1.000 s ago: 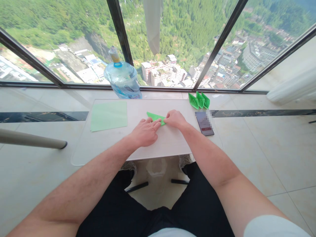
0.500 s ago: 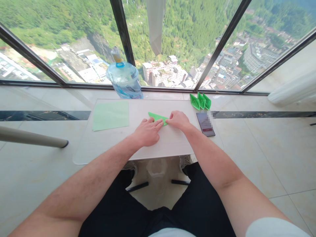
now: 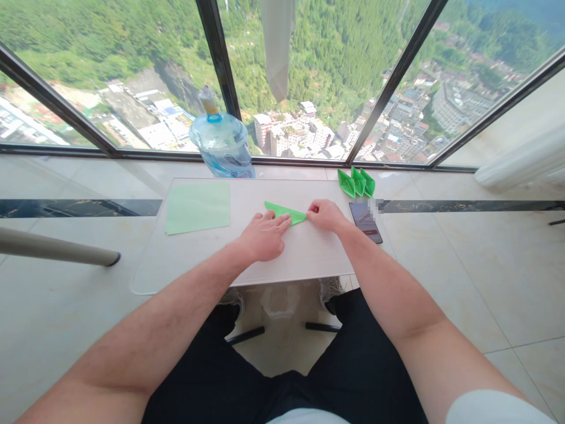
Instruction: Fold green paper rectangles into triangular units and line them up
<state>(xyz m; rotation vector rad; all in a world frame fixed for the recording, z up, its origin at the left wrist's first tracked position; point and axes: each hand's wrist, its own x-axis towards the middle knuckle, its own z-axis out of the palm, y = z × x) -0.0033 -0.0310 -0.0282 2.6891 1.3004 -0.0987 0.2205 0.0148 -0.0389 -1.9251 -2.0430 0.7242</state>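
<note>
A folded piece of green paper [image 3: 285,211], long and pointed at the ends, lies on the white table [image 3: 247,253]. My left hand [image 3: 267,235] rests on it with outstretched fingers pressing its near edge and middle down. At the paper's right tip, my right hand [image 3: 325,215] is closed, thumb and forefinger pinching the point. Left of my hands lies a stack of pale green paper sheets [image 3: 198,206]; how many sheets cannot be made out.
Three green folded paper pieces [image 3: 356,182] stand at the table's far right corner. A phone [image 3: 366,222] lies just nearer. Behind the table, a large blue water bottle [image 3: 223,144] stands by the window. A grey pole [image 3: 57,246] juts in from the left.
My right hand has slid rightward along the folded paper to its tip, uncovering more of the right end. My left hand stays in place on the paper.
</note>
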